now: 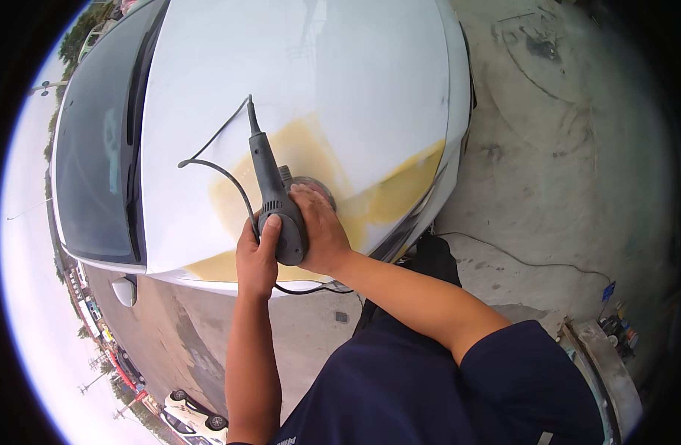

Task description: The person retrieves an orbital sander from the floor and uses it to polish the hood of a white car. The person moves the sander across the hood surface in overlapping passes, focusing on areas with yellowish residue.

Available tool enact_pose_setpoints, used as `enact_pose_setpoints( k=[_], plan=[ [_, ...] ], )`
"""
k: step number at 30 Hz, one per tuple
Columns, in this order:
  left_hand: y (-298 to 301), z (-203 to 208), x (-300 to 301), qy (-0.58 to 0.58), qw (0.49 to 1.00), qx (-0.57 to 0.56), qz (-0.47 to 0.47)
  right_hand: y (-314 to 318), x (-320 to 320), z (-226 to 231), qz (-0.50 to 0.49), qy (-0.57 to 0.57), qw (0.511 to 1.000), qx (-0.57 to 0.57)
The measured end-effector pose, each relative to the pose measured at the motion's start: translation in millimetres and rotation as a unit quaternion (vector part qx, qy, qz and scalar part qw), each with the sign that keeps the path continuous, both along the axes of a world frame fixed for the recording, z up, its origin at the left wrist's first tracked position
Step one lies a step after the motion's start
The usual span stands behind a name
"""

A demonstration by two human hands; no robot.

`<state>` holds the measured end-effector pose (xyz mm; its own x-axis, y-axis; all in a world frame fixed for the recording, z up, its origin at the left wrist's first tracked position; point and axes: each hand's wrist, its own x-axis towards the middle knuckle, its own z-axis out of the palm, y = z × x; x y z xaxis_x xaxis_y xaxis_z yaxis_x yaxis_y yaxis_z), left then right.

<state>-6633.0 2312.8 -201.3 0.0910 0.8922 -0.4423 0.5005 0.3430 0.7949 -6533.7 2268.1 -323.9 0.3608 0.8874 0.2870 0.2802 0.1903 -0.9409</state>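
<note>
Both my hands are closed on a dark grey corded power sander (285, 230). My left hand (259, 256) grips the near left side of its body, thumb lying on top. From the right, my right hand (322, 230) wraps the body, fingers reaching over toward the round pad (316, 189), which partly shows beyond them. The pad is over a yellowish filler patch (303, 144) on the white car hood (281, 59); its exact contact is hidden. A black cord (225, 174) leaves the sander's handle, loops left and passes below my hands.
The windshield (99, 156) and side mirror (124, 291) lie left. More yellow patch (407, 185) covers the hood's front corner by the headlight (407, 222). A cable (518, 259) crosses the concrete floor to a blue connector (608, 291), near cans and bottles (619, 330). A white car (192, 419) stands behind.
</note>
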Motion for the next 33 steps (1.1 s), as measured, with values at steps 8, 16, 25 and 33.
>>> enact_pose_setpoints(
  k=[8, 16, 25, 33],
  plan=[
    [-14, 2, -8, 0.021, 0.999, 0.004, 0.029, -3, -6, -8, 0.004, 0.086, 0.996, 0.025],
    [-19, -4, 58, 0.091, 0.991, -0.014, -0.094, -25, 53, -31, -0.031, 0.095, 0.995, 0.020],
    [16, -5, 73, 0.076, 0.996, 0.018, -0.048, 17, 72, -26, -0.005, 0.088, 0.996, 0.026],
    [-8, 3, 71, 0.112, 0.991, -0.019, -0.074, -12, 69, -17, -0.019, 0.077, 0.997, 0.005]
  ],
)
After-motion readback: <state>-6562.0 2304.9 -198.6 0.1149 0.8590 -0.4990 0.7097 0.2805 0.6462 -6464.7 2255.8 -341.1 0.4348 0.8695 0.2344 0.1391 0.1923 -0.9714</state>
